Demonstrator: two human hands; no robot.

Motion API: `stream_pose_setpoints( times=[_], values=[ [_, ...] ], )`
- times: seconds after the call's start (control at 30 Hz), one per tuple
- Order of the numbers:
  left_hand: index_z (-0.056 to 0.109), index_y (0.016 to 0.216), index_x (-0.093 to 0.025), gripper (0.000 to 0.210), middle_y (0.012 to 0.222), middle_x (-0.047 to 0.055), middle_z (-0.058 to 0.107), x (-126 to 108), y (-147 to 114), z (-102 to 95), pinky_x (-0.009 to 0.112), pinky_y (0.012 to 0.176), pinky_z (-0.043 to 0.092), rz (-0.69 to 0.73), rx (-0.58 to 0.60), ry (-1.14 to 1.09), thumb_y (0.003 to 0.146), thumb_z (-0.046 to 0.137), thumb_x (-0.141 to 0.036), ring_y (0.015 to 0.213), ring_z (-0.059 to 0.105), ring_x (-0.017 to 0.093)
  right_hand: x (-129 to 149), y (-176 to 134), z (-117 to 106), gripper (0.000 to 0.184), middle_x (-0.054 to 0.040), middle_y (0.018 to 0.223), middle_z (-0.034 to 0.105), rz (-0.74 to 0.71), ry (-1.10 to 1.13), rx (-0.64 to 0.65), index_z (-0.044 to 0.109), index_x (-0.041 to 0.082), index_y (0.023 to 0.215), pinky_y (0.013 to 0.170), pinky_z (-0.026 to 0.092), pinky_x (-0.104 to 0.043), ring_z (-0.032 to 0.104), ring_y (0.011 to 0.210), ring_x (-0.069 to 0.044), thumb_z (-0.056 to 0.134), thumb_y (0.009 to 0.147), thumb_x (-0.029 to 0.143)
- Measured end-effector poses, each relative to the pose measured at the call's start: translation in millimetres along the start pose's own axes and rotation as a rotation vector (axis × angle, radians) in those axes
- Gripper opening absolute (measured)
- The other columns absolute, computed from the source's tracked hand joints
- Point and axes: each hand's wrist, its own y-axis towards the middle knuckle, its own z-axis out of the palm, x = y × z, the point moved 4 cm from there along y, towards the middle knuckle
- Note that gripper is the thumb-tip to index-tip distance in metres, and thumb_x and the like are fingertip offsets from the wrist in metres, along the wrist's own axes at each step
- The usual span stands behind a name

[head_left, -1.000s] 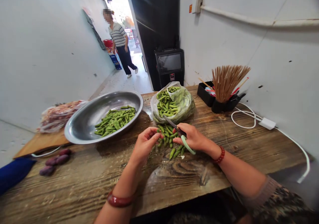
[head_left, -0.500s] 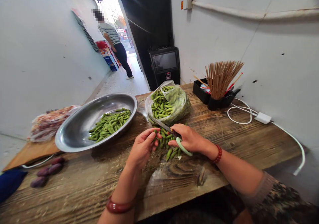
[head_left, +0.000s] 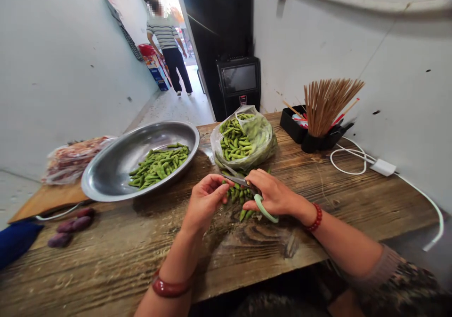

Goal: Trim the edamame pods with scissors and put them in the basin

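We observe the left hand (head_left: 206, 199) with thumb and forefinger pinching a green pod (head_left: 223, 182), largely hidden by the fingers, above the bench (head_left: 116, 270). We record the right hand (head_left: 270, 194) closed around the green handles of the scissors (head_left: 243, 182); the blades stand parted and point towards the left fingertips. Beneath the blades we note loose pods (head_left: 240, 194) on the bench, just in front of a clear plastic bag (head_left: 266, 140) filled with more pods. To the left of the bag stands a metal basin (head_left: 113, 173), part-filled with pods. We find dark purple, oblong items (head_left: 72, 225) near the basin's left front, and thin sticks (head_left: 328, 107) upright in a black holder (head_left: 312, 144) at the right.
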Motion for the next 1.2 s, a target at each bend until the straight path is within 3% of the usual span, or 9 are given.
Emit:
stream_pose_setpoints(
  times=[0.13,0.4,1.2],
  values=[
    [0.062,0.081,-0.015,0.024,0.060,-0.002,0.062,1.5,-1.7,3.5,0.019,0.043,0.042,0.003,0.027,-0.050,0.068,0.077,-0.028,0.049,0.056,0.010,1.7,-1.1,4.1,0.039,-0.0068,0.089,0.054,-0.010,-0.068,0.049,0.052,0.017,0.097,0.070,0.039,-0.033,0.045,0.082,-0.022,0.069,0.079,0.047],
    [0.066,0.089,-0.013,0.029,0.069,0.003,0.070,2.3,-3.4,5.5,0.028,0.058,0.054,0.012,0.022,0.029,0.072,0.074,-0.035,0.058,0.066,0.016,-2.9,-1.4,6.6,0.038,-0.0077,0.091,0.055,0.019,-0.123,0.058,0.054,0.018,0.098,0.071,0.039,-0.034,0.045,0.084,-0.023,0.069,0.079,0.046],
    [0.070,0.081,-0.015,0.018,0.056,0.002,0.067,-0.5,-2.8,5.0,0.024,0.051,0.048,0.036,0.087,0.151,0.074,0.071,-0.031,0.049,0.059,0.013,-1.7,-0.6,6.7,0.044,-0.0076,0.092,0.055,0.010,-0.176,0.115,0.052,0.017,0.092,0.070,0.040,-0.033,0.046,0.083,-0.021,0.066,0.078,0.056]
  ],
)
